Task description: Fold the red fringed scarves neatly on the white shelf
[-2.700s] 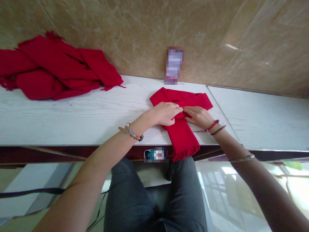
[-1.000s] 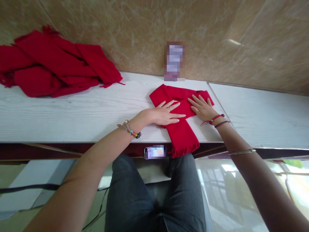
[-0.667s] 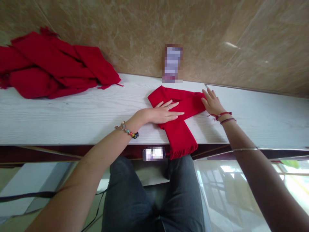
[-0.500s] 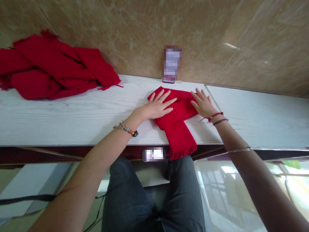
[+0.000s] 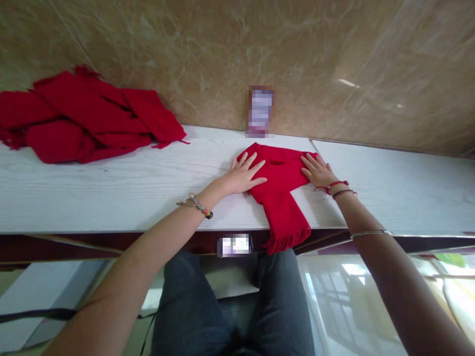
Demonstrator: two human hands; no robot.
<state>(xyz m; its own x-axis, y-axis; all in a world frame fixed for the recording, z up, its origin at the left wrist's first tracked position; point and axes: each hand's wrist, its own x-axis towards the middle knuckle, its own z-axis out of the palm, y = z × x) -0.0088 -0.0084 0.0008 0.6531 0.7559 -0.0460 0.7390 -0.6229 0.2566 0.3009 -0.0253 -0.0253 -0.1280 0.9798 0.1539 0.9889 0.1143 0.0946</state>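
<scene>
Head: white counter point(image 5: 148, 185) bears scarf point(image 5: 279, 182) beside wall point(image 5: 200, 59)

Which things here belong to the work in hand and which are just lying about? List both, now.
In the work:
Scarf, folded, with the left hand and right hand spread on it
Counter, under the scarf

Lying about:
Red pile, untouched, though possibly related
Blurred phone by the wall
Second phone, also blurred

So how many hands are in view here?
2: the left hand lies at the left side of the folded red cloth, the right hand at its right end.
</scene>
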